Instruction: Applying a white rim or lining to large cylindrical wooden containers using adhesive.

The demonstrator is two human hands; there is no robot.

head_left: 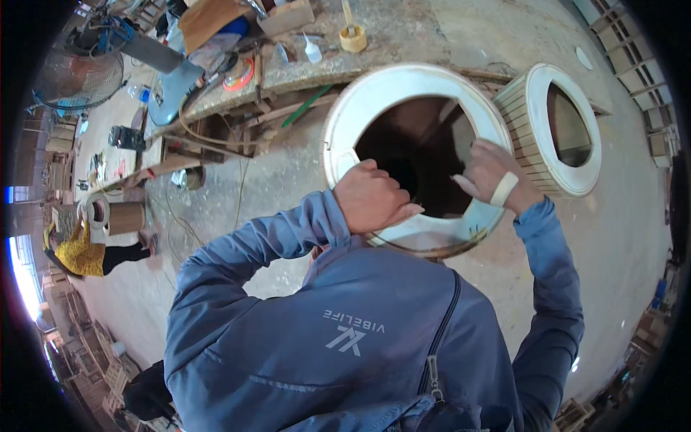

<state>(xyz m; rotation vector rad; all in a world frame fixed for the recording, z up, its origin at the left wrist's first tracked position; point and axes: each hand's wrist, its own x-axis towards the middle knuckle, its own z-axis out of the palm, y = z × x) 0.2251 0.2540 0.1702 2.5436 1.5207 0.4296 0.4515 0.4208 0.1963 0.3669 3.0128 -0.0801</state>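
Observation:
Before me stands a round drum-shaped piece with a flat white ring top (403, 81) and a large dark opening with curved edges. My left hand (371, 194) is closed in a fist-like curl over the near left part of the ring, its thumb pointing right along the opening. What its fingers hold, if anything, is hidden. On the right side of the ring, my right hand (489, 169) has bent fingers at the opening's edge and its thumb stretched apart over the dark hole. A pale band (504, 189) circles the right wrist.
A second drum (538, 90) with slatted sides stands close on the right. Along the far side runs a workbench (410, 36) with a small white bottle (312, 50), a yellow pot (353, 39) and a tape roll (240, 74). Hoses trail over the floor. At far left are a fan (79, 78) and a person in yellow (80, 253).

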